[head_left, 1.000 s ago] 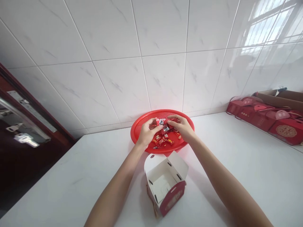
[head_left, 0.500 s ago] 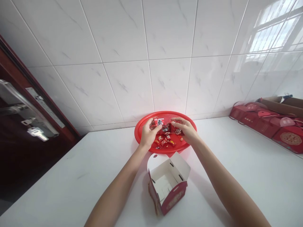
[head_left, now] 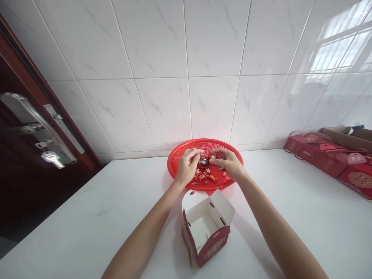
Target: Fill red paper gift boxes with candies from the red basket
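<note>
Both my hands are over a red plastic basket with a perforated inside. My left hand is closed in a pinch at a small wrapped snack packet, mostly hidden by the fingers. Just right of its fingertips shows a dark red wrapped packet. My right hand has thumb and index finger around a red snack packet. Several small wrapped candies lie in the near part of the basket. In front stands an open red box with a white inside, its flaps up and a twisted cord at its left.
Red gift boxes stand in a row at the right along the wall, with a brown carton behind them. At the left is a dark door with a metal handle and hanging keys. White tiled wall rises behind the basket.
My left hand has turned, and the red and white packet in it is now mostly hidden. My right hand's fingers have moved slightly inward. The view has shifted a little.
</note>
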Tool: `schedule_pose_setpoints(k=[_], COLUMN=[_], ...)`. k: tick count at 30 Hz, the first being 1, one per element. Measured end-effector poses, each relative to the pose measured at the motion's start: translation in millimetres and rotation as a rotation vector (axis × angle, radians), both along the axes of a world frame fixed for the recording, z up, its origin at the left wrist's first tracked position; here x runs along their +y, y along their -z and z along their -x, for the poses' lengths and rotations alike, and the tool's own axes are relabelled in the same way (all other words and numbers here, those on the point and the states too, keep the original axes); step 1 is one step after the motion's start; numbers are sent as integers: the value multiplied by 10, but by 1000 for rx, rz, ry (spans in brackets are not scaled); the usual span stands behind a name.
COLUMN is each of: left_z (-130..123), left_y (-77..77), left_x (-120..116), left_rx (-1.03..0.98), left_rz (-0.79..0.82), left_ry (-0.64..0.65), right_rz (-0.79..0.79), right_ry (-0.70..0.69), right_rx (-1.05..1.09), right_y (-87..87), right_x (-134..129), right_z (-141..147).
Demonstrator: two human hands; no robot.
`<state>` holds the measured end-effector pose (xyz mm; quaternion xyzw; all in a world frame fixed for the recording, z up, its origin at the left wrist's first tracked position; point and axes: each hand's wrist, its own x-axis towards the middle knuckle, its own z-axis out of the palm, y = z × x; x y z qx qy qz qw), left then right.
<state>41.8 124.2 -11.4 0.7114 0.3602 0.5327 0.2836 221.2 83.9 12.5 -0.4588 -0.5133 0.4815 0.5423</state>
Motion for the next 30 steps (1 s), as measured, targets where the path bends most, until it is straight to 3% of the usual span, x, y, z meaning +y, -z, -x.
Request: schedule_pose_setpoints(k=[12, 18, 30], left_z=[-14, -23, -18], left_y=[4, 12, 19], left_x=[1, 9, 18], left_rx=[-76, -109, -22], left_rz=[243, 256, 190], left_ry=[160, 91, -18], right_rz=[-59, -135, -115], right_ry=[21, 6, 49], right_rx=[-143, -149, -238], right_y=[-43, -49, -4], right_x=[-36, -33, 11], right_z=[39, 32, 12])
